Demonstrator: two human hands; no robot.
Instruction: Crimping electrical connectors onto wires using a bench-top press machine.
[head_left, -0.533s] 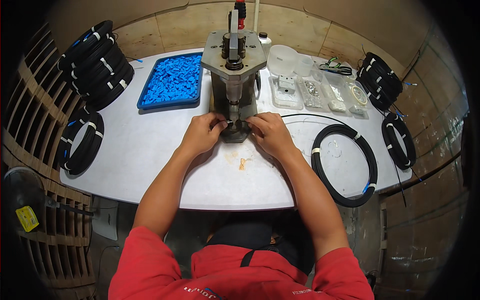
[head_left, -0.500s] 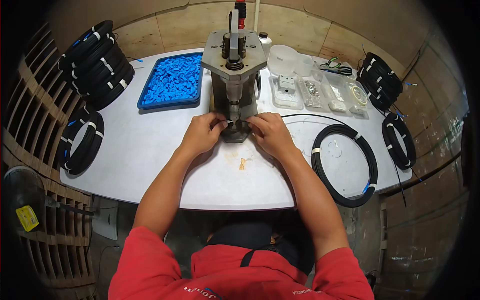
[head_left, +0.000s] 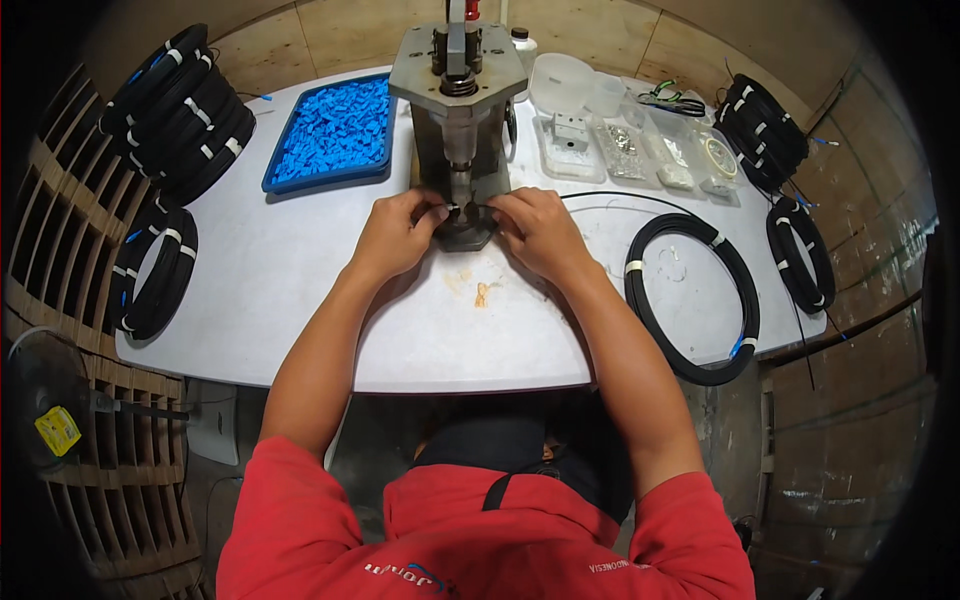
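Note:
A metal bench press [head_left: 458,100] stands at the middle of the table, its round ram directly above a small base. At the left of that base is my left hand [head_left: 395,232], thumb and fingers pinched on a small, pale piece too tiny to name. My right hand [head_left: 540,228] closes on the end of a black cable [head_left: 615,196] at the base's other side. That cable runs back behind the hand to a coil [head_left: 634,305] bound with white ties, lying on the right of the table. The fingertips partly hide what sits under the ram.
Behind the left hand lies a blue tray [head_left: 272,183] full of small blue parts. Clear plastic containers [head_left: 570,160] with small parts stand at the back right. Black cable coils are stacked at far left [head_left: 190,130] and far right [head_left: 760,130]. A scrap [head_left: 481,294] lies before the press.
The whole scene sits higher in the picture as the view has tilted. Both hands stay at the press base, the left one's fingers shifting slightly.

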